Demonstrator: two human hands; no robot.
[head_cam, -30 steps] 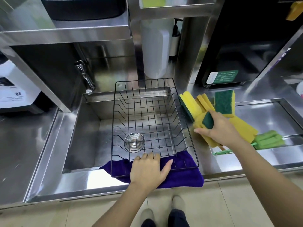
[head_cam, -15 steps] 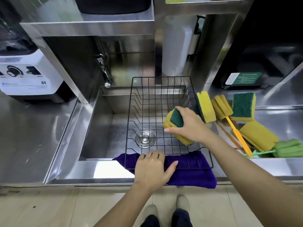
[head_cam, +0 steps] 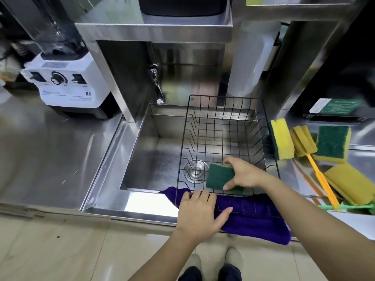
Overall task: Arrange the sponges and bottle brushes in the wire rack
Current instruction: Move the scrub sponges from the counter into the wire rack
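A black wire rack spans the right part of the steel sink. My right hand grips a green-faced sponge low inside the rack, near its front edge. My left hand lies flat on the rack's front rim and the purple cloth beneath it. On the counter to the right lie a yellow sponge on its edge, a yellow bottle brush with an orange handle, a green-topped sponge, another yellow sponge and a green brush handle.
The sink basin has a round drain and a tap at the back left. A white blender base stands on the left counter. A steel shelf hangs overhead, a white bottle behind the rack.
My right hand took a sponge from the counter pile, carried it left over the rack's side and lowered it inside, green face up. My left hand has stayed on the rack's front rim.
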